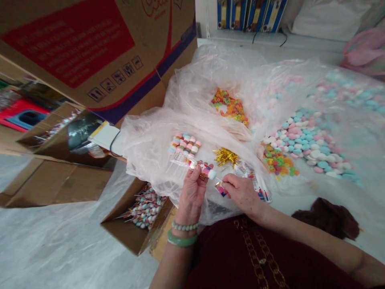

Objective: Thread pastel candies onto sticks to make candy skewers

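Now, two open brown cardboard boxes, one farther off (64, 144) and one nearer (118, 230), are holding skewers too crowded to count. Small marshmallow skewers (186, 142) are lying in a cluster on the clear plastic sheet (147, 130). The left hand (192, 190) is pinching one pastel candy skewer (207, 170), fingers closed around its sweets; the right hand (242, 192), fingers pressed together, is gripping its thin white stick (218, 179). Seemingly, they are adjusting it, which is calling for a light, aligned hold. One bunch of gold twist ties (225, 156) is sitting between them, farther back. Two heaps of ring candies (230, 106) and one pastel marshmallow pile (319, 148) are spreading rightward, and one dark brown cloth (329, 218) is lying nearer.
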The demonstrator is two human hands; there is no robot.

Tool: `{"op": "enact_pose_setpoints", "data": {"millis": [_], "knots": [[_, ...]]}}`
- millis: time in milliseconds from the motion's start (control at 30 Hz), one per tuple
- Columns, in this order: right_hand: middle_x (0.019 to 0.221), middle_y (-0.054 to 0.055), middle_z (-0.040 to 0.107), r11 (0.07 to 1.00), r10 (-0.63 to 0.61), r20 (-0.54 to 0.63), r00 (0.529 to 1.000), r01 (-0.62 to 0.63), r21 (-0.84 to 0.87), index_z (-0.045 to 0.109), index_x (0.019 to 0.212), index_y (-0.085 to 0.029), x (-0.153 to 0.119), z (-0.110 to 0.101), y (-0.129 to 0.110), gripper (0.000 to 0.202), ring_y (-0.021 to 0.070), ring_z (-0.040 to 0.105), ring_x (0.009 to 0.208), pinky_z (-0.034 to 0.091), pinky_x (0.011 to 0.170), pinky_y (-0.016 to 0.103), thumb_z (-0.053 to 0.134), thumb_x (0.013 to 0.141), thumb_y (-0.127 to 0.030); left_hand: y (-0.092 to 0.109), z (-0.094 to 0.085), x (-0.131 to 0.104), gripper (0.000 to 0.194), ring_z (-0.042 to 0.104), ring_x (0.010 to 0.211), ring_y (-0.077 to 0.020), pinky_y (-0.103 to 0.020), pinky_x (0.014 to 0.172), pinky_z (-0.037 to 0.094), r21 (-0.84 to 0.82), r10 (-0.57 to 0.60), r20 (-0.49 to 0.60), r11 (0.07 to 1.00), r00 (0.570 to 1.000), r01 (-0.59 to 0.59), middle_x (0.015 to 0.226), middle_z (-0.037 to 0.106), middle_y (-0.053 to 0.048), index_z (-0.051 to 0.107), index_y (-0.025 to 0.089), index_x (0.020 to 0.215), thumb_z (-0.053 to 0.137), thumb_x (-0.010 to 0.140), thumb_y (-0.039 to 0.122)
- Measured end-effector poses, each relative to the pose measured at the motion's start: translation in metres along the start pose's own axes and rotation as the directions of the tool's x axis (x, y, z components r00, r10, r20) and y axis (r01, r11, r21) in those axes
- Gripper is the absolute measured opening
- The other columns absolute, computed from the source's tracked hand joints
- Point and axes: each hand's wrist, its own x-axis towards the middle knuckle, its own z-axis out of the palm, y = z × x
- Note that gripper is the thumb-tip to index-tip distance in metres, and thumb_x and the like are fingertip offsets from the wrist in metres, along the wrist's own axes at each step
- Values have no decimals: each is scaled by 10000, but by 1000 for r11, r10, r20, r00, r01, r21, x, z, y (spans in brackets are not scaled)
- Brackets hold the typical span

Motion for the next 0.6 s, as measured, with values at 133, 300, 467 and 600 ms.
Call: {"op": "enact_pose_setpoints", "data": {"millis": [133, 300, 467, 600], "knots": [[555, -22, 591, 812, 210, 364, 907, -369, 451, 544, 672, -180, 4, 6, -5, 131, 82, 477, 384, 322, 407, 211, 559, 763, -274, 4, -1, -1, 250, 675, 788, -165, -317, 828, 528, 50, -19, 19, 999, 1000, 18, 825, 696, -24, 662, 145, 868, 778, 677, 258], [505, -90, 458, 341, 182, 674, 716, -689, 640, 521, 725, -154, 19, 4, -3, 166, 1, 244, 325, 144, 353, 150, 661, 691, -236, 0, 3, -7, 287, 683, 771, -188, -301, 753, 538, 144, -144, 9, 979, 989, 141, 820, 691, -39, 654, 136, 865, 793, 650, 267], [557, -49, 545, 558, 230, 446, 865, -493, 667, 535, 736, -168, 17, 6, 0, 162, 37, 355, 353, 217, 353, 173, 627, 739, -302, -7, 4, -6, 251, 666, 718, -168, -302, 725, 534, 147, -152, -18, 977, 988, 152, 784, 678, -36, 638, 135, 829, 777, 661, 260], [581, -27, 594, 791, 191, 231, 954, -289, 540, 549, 704, -168, 11, 6, 1, 106, 62, 437, 404, 326, 412, 202, 589, 711, -265, -6, 4, -2, 231, 608, 619, -114, -262, 663, 515, 159, -66, -60, 984, 996, 74, 709, 651, -14, 628, 130, 781, 779, 651, 247]]}}
